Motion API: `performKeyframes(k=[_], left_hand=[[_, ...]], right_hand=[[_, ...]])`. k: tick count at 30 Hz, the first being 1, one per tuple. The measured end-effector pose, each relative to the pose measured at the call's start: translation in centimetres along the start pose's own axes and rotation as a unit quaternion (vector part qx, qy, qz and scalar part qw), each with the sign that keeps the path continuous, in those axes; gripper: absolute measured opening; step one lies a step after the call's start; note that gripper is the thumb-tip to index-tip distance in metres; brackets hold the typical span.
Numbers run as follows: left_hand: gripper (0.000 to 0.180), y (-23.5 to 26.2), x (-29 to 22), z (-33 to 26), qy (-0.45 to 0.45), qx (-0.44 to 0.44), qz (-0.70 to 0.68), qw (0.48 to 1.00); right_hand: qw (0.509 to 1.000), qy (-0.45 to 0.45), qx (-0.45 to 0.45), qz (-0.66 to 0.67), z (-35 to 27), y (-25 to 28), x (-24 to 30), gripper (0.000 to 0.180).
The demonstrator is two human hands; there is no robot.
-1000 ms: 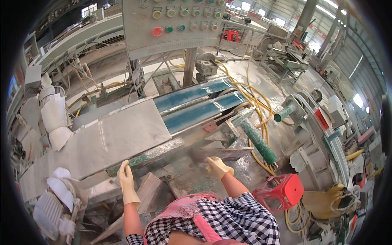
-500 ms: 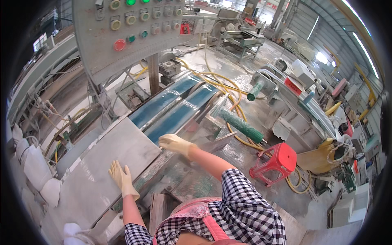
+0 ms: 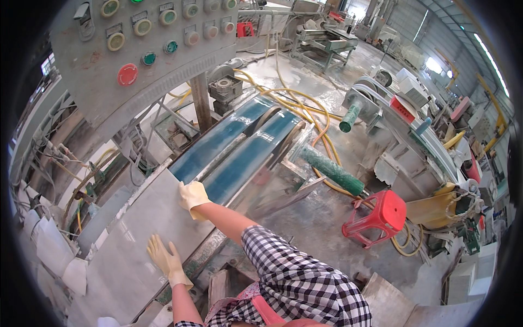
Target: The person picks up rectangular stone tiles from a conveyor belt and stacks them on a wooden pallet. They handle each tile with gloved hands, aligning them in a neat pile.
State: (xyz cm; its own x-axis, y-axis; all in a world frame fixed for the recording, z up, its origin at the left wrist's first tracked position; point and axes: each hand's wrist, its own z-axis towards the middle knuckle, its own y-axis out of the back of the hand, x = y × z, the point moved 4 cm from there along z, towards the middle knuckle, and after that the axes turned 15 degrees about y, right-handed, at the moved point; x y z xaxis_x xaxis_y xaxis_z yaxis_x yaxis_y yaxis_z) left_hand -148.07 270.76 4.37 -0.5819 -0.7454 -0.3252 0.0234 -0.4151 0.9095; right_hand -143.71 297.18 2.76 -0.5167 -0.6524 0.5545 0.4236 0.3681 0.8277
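Your left hand (image 3: 166,260), gloved, lies flat with fingers spread on the grey stone slab (image 3: 136,240), near its closer edge. Your right hand (image 3: 193,195), gloved too, curls its fingers over the slab's far corner, gripping the edge. The slab rests flat on the machine bed, its far end just beside the two blue conveyor belts (image 3: 239,144). Control panel (image 3: 147,49) above the belts, green roller (image 3: 332,170) and red stool (image 3: 378,215) to your right
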Motion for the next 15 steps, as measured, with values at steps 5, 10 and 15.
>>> performKeyframes(k=[5, 10, 15], left_hand=[[0.052, -0.3, -0.1, -0.1, 0.008, 0.009, 0.001, 1.000], [0.052, -0.6, -0.1, -0.2, 0.011, 0.015, 0.007, 1.000], [0.052, -0.9, 0.0, -0.2, 0.004, 0.015, 0.021, 1.000]], right_hand=[[0.971, -0.116, -0.038, 0.207, -1.1, 2.4, -0.8, 0.055], [0.958, -0.045, -0.055, 0.276, -0.9, 4.0, 1.9, 0.045], [0.882, 0.079, -0.012, 0.464, -5.0, 1.6, 5.2, 0.068]])
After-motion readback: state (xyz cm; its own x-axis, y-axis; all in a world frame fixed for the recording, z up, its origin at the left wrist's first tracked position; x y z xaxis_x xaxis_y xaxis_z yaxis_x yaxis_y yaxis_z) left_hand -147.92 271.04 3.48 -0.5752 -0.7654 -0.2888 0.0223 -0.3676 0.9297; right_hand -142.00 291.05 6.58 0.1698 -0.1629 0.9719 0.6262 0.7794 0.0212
